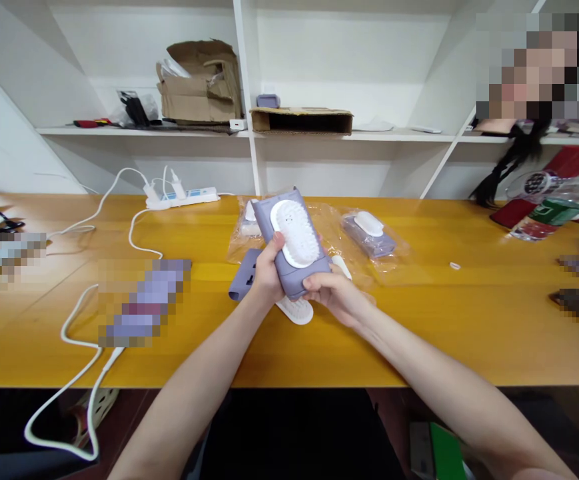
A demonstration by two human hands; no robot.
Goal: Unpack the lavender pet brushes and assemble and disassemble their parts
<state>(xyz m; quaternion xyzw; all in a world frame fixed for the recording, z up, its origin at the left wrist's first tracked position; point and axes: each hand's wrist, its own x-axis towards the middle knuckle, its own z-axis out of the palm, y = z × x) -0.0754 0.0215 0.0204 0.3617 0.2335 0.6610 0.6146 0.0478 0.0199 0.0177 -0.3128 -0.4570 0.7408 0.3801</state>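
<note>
Lilac hairbrush (pixel 293 235), gripped by left hand (pixel 268 275), right fingers (pixel 319 285) across base

Lilac plastic brush (pixel 319 250), white oval pad (pixel 293 233) with small grey dots, orange-yellow wooden table (pixel 419 327) with streaky grain, white power strip (pixel 184 199) with blue label (pixel 172 196) at back edge

Head camera faces forward, down at hands (pixel 269 273).

Bagged brush (pixel 368 233) beyond right hand (pixel 336 293)
</note>
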